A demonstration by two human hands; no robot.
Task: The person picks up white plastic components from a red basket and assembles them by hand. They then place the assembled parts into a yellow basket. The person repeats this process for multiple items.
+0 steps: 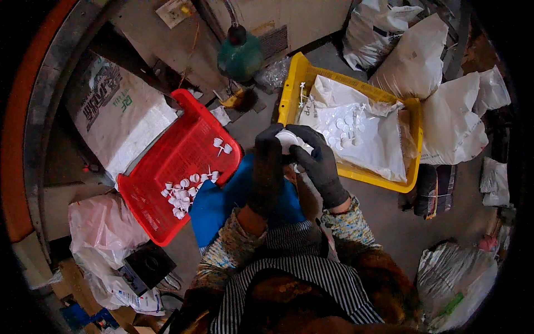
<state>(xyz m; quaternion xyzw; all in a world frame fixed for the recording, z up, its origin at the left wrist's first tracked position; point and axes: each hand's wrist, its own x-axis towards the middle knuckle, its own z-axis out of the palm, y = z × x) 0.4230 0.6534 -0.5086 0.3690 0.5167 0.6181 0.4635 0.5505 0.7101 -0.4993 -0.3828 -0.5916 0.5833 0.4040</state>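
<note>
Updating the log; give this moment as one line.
left hand: holding white round piece; right hand: same piece; red basket: white parts

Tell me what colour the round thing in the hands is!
The round thing is white; it shows best in the head view, the only one.

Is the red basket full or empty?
Neither: the red basket holds some white pieces, with much bare red plastic showing.

L hand point(267, 170) & R hand point(321, 162): dk-gray gloves point(328, 179); just behind, speckled slvs point(349, 224) w/ blue/yellow flecks; nearer body, b/w striped apron point(303, 264); blue legwear point(214, 210) below.
</note>
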